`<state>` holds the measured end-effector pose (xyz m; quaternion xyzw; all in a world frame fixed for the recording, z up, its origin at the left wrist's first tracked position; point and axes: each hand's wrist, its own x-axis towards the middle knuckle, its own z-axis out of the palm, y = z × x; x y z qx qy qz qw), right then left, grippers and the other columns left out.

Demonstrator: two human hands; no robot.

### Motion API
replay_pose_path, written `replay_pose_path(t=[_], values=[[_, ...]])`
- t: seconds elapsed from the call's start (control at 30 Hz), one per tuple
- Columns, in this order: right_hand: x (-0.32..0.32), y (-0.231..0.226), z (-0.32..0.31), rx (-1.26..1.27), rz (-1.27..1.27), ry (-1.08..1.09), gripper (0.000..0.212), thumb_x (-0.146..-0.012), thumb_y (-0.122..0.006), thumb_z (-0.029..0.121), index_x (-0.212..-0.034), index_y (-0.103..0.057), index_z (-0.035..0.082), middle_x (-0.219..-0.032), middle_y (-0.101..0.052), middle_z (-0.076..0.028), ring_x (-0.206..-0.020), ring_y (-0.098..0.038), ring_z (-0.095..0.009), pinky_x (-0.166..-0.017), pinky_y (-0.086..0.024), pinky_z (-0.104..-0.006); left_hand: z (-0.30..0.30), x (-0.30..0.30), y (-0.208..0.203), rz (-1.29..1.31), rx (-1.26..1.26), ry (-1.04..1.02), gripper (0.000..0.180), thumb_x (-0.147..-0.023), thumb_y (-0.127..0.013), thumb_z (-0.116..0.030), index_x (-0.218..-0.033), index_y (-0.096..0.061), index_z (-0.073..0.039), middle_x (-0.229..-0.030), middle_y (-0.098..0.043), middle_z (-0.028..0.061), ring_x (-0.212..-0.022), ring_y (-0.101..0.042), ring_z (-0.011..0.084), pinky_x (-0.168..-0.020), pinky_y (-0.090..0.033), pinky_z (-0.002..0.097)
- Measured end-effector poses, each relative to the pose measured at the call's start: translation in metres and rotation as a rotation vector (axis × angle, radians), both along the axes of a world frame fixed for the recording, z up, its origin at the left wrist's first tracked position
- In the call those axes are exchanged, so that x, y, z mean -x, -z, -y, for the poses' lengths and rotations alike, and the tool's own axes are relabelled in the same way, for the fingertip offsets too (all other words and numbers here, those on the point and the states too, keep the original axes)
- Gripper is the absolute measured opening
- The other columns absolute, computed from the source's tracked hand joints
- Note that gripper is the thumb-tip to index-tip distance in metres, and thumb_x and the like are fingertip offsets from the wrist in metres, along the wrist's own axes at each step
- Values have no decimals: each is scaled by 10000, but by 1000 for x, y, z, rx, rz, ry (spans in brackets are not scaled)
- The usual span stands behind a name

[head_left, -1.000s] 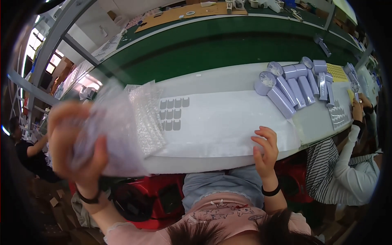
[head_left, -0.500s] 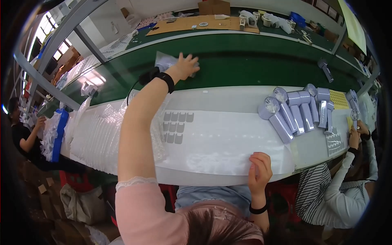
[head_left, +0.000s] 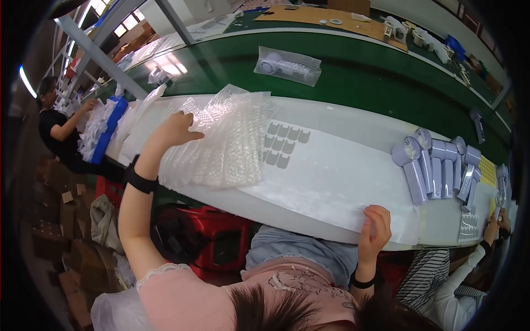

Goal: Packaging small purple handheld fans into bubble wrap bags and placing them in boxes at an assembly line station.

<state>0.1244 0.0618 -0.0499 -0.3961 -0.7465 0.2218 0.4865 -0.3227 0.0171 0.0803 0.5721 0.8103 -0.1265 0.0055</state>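
One bagged item [head_left: 287, 66] lies on the far green surface [head_left: 353, 83]; several lavender handheld fans [head_left: 415, 175] lie unbagged at right on the bench [head_left: 326, 110].
The left hand [head_left: 172, 131], grip released, is at the bubble bags [head_left: 229, 146] on the left; whether it touches them, I cannot tell. The right hand [head_left: 377, 229], loosely curled and empty, is by the white sheet's [head_left: 331, 182] near edge.

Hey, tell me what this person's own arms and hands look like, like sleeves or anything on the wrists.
The left hand and right hand are both ungloved. Each wrist has a black band: left wristband, right wristband. The left sleeve is short and pink, edged with white lace. The right sleeve can't be made out.
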Motion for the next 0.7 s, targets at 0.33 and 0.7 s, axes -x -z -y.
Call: replay_pose_path(t=[0.33, 0.7], values=[[-3, 3, 6, -54, -9, 16, 121, -723, -507, -55, -811, -586, -29, -873, -574, -136, -848, -551, -290, -764, -448, -350, 20, 17, 62, 132, -334, 31, 130, -725, -563, -93, -770, -537, 27, -833, -559, 194, -787, -551, 361, -691, -445, 423], [-1, 6, 4, -129, -52, 19, 141, -677, -560, -52, -809, -582, -8, -846, -568, -120, -812, -558, -292, -700, -469, -351, 17, -13, 52, -54, -843, 123, 113, -667, -527, -20, -749, -453, 4, -757, -472, 163, -756, -492, 367, -667, -415, 416]])
